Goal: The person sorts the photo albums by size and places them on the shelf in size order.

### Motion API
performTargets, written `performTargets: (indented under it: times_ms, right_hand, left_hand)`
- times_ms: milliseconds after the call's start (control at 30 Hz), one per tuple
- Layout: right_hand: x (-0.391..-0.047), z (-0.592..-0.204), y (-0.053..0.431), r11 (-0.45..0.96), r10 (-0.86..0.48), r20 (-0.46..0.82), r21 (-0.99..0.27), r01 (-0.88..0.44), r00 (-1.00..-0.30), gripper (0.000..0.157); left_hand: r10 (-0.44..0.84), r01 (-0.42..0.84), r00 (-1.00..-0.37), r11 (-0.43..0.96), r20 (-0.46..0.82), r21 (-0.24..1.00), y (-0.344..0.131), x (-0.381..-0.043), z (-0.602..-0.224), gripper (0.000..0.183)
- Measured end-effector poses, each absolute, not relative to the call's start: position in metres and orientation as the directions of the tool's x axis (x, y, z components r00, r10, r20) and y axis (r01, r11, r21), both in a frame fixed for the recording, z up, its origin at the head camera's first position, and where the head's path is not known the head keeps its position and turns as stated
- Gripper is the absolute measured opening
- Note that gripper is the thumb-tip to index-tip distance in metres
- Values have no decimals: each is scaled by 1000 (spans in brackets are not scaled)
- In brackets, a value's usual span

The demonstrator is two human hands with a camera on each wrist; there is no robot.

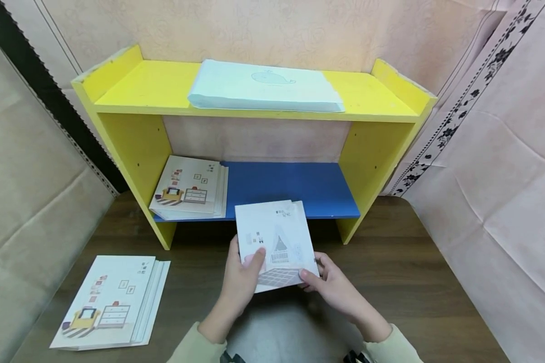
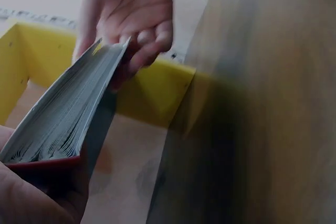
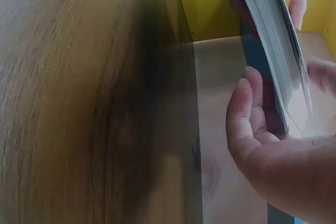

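Both hands hold a white book in front of the shelf. Its cover has a pale triangle drawing, a barcode and a grid pattern at the bottom. My left hand grips the left side, thumb on the cover and fingers hidden underneath. At the lower right corner my right hand pinches the book, thumb on top, fingers curled below. In the left wrist view the page edges of the book fan slightly between the covers, with a red strip at one end. The right wrist view shows the book edge-on.
A yellow shelf with a blue lower board stands behind. Overlapping white books lie at that board's left; similar books lie on the wooden table's left. A pale blue whale-print packet is on the top board.
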State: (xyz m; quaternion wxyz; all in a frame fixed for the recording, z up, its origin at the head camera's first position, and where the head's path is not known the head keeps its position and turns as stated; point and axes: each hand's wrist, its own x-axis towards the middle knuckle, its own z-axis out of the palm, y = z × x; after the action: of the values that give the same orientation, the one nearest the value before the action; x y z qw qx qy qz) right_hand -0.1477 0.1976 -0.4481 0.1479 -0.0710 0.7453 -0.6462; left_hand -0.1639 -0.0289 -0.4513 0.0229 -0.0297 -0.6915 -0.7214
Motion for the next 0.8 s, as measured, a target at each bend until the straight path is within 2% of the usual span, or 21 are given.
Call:
performTargets:
  times_ms: [267, 433, 633, 800]
  right_hand:
    - [-147, -448, 187, 158, -321, -112, -985, 63, -941, 54]
    - [-148, -448, 180, 157, -281, -93, -986, 50, -955, 51]
    - [-151, -442, 175, 140, -256, -85, -989, 50, -963, 49]
    - [-156, -438, 168, 139, -237, -88, -989, 56, -968, 49]
  left_hand:
    - [68, 4, -998, -41, 7, 999, -51, -175, -440, 54]
    - [192, -17, -981, -6, -15, 1000, -64, -177, -433, 47]
    - [351, 20, -936, 77, -8, 997, -81, -181, -425, 56]
    - [445, 33, -895, 87, -10, 996, -90, -181, -424, 62]
